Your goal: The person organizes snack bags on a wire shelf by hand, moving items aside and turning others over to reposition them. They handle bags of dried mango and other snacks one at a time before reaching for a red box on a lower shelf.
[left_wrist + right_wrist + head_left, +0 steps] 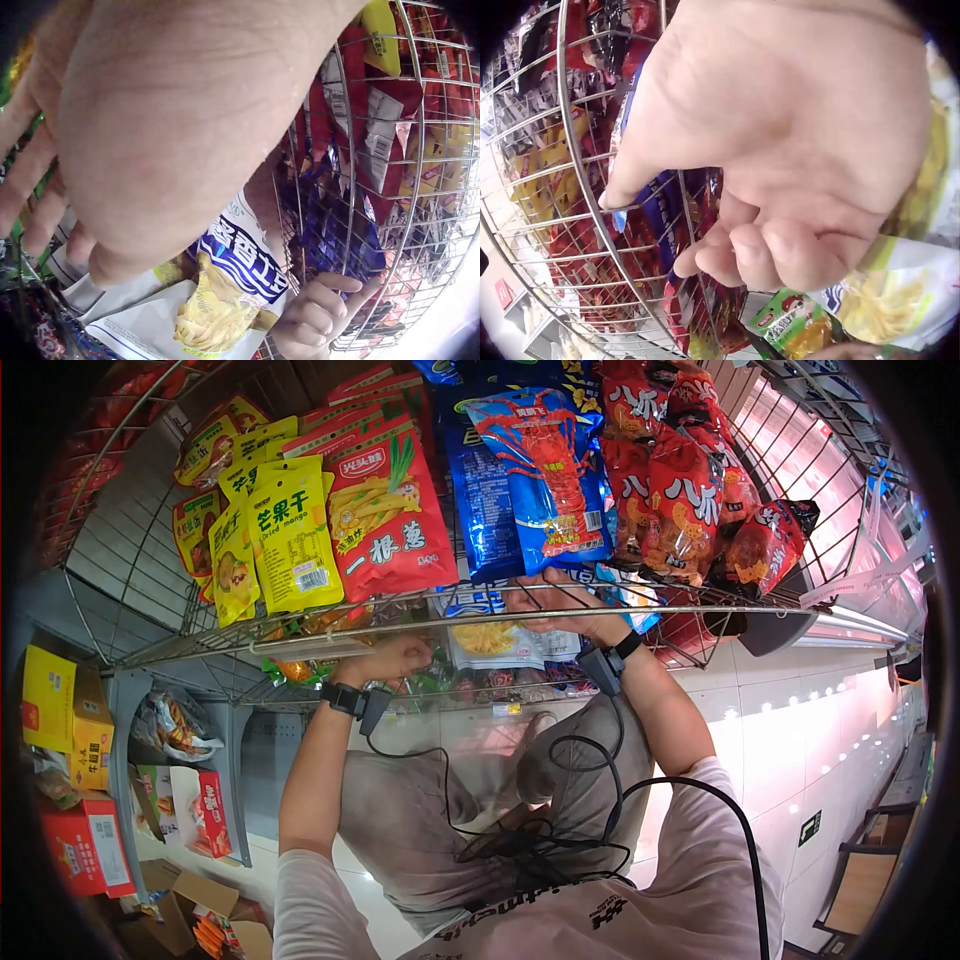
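Note:
In the head view my right hand (560,608) is at the front rail of the upper wire basket (400,603), fingertips right at the bottom edge of a blue snack bag with a red crayfish (550,480). The right wrist view shows its thumb (626,180) stretched out over the wires and the other fingers curled; I cannot tell whether they pinch the bag. My left hand (395,658) hangs below the rail, fingers loose, nothing held. Between the hands stand white potato snack bags (225,300) in the lower tier.
Yellow dried mango bags (290,535), a red snack bag (390,510) and red octopus-picture bags (680,500) fill the upper basket. At left, a shelf holds snack boxes (85,845). Black cables (540,845) run from the wrists across the person's lap.

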